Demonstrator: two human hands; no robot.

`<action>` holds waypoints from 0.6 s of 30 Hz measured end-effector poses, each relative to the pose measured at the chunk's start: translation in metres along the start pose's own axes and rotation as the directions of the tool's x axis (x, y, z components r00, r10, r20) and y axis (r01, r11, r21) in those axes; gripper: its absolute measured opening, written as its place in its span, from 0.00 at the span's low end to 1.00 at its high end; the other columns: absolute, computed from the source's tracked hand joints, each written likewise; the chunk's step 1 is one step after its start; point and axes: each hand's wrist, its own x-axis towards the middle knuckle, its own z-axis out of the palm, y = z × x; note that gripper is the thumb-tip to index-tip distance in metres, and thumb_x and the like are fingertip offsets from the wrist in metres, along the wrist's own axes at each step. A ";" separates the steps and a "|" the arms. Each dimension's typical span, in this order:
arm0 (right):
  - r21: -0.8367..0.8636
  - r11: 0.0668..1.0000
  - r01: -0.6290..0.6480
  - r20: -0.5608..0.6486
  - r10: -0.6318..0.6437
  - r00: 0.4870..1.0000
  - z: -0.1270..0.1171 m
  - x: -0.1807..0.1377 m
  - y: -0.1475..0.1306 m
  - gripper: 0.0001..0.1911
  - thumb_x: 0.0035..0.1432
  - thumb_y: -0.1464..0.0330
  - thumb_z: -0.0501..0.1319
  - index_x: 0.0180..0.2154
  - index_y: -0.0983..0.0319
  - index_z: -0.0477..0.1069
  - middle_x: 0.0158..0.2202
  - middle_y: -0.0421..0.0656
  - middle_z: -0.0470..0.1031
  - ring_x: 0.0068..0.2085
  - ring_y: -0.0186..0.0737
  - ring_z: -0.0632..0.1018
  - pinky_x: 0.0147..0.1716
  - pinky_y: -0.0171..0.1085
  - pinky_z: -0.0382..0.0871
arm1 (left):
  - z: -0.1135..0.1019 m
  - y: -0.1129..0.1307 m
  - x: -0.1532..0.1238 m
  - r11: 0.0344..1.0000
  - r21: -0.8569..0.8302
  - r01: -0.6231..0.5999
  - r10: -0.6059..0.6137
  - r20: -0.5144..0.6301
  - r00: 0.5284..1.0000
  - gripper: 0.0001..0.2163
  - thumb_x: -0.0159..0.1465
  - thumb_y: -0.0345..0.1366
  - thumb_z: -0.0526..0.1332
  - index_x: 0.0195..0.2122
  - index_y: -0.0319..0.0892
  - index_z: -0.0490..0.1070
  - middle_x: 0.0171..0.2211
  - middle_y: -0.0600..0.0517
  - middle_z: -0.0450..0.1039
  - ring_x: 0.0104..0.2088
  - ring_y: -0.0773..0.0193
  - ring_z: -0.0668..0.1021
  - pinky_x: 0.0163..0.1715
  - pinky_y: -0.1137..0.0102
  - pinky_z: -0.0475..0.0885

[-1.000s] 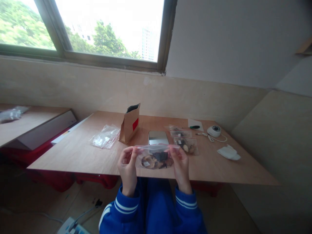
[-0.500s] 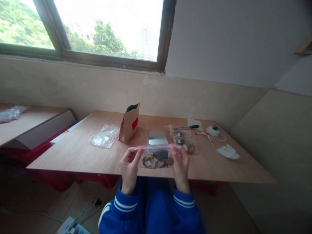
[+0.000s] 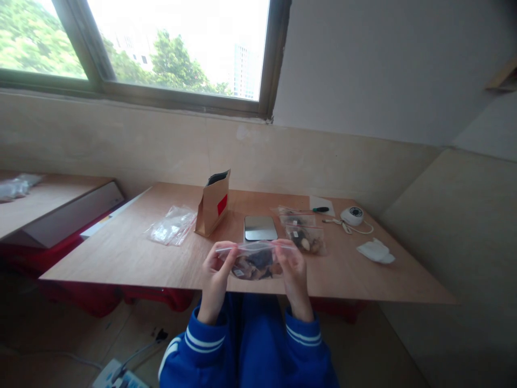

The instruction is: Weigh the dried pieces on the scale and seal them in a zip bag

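A clear zip bag (image 3: pixel 258 264) with brown and dark dried pieces and a small white label hangs between my hands above the table's front edge. My left hand (image 3: pixel 217 268) pinches its top strip at the left end. At the right end, my right hand (image 3: pixel 293 267) pinches the same strip. Just beyond the bag lies a flat scale with a shiny metal top (image 3: pixel 260 228). Filled zip bags (image 3: pixel 309 241) rest to the right of the scale, while a brown paper pouch (image 3: pixel 212 207) with a red patch stands upright, its top open, to the left.
Flat empty plastic bags (image 3: pixel 172 225) lie left of the pouch on the wooden table (image 3: pixel 121 253). Toward the right are a green-and-black pen-like tool (image 3: pixel 321 209) on white paper, a white dome camera (image 3: pixel 353 216) with its cable, and crumpled white tissue (image 3: pixel 376 251).
My hands have come closer together, my right hand moving left. The bag's top strip, straight before, now bows slightly, and the bag's contents look more bunched.
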 end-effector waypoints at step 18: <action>-0.022 1.000 0.018 -0.064 -0.019 0.998 0.003 -0.001 0.003 0.10 0.55 0.61 0.64 0.28 0.61 0.74 0.27 0.39 0.74 0.29 0.37 0.74 0.32 0.35 0.69 | 0.001 0.005 -0.003 0.996 0.086 -0.025 0.032 -0.072 0.997 0.11 0.56 0.42 0.66 0.34 0.39 0.77 0.33 0.49 0.79 0.32 0.62 0.79 0.30 0.71 0.75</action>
